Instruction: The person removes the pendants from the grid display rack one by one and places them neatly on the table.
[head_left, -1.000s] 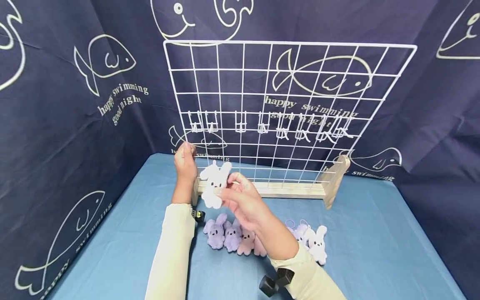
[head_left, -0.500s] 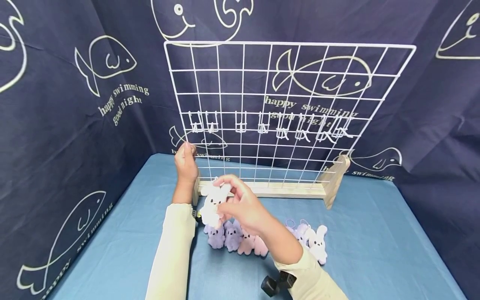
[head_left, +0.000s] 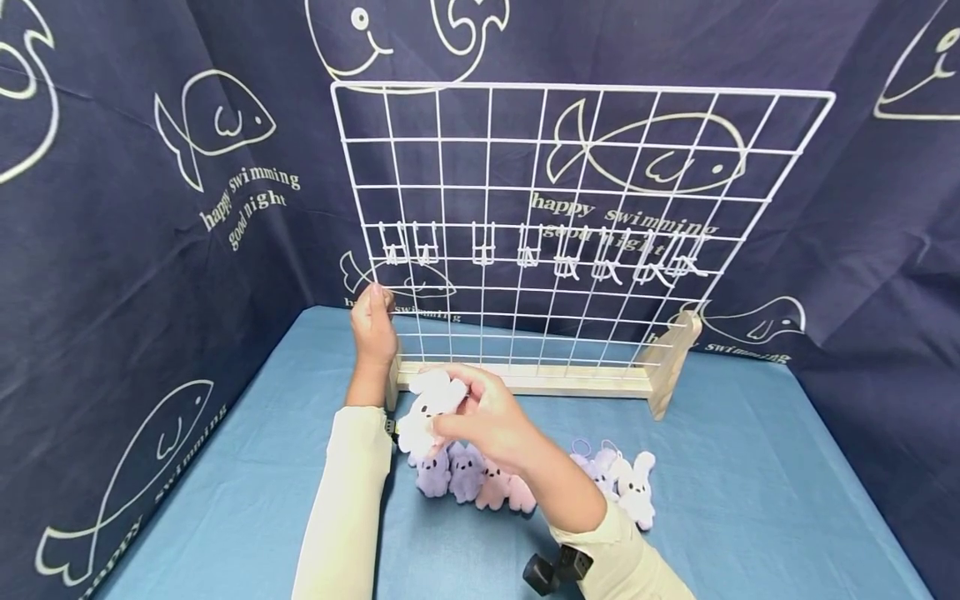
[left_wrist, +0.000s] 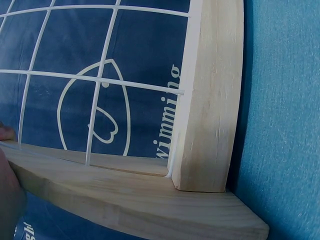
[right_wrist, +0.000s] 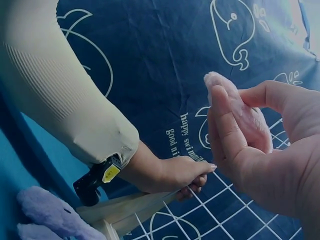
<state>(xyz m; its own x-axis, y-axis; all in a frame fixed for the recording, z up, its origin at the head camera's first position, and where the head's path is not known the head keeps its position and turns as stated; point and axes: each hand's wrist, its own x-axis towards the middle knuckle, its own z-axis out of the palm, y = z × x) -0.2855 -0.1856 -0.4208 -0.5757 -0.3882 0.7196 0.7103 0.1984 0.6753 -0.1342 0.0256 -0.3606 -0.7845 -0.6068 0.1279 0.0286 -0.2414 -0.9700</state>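
Note:
My right hand [head_left: 491, 421] pinches a white plush bunny [head_left: 420, 429] between thumb and fingers, in front of the rack's left end. In the right wrist view the bunny [right_wrist: 252, 122] shows edge-on, partly covered by the fingers. My left hand [head_left: 372, 325] grips the left side of a white wire grid rack [head_left: 513, 287], its fingers around the edge. Close up in the left wrist view, that hand [left_wrist: 7, 195] lies at the far end of the wooden side piece [left_wrist: 125, 195].
Several white hooks [head_left: 528, 257] hang along one grid bar. Purple bunnies [head_left: 466, 475] and pink plush toys [head_left: 492, 490] lie in a row below the rack. Further right lie a white bunny [head_left: 636, 492] and a purple one [head_left: 600, 468], with cord loops. Dark fish-print cloth [head_left: 247, 350] stands behind.
My right hand has lowered the white bunny from the lower grid to just above the purple ones, and the bunny now leans. The left hand keeps its grip on the rack.

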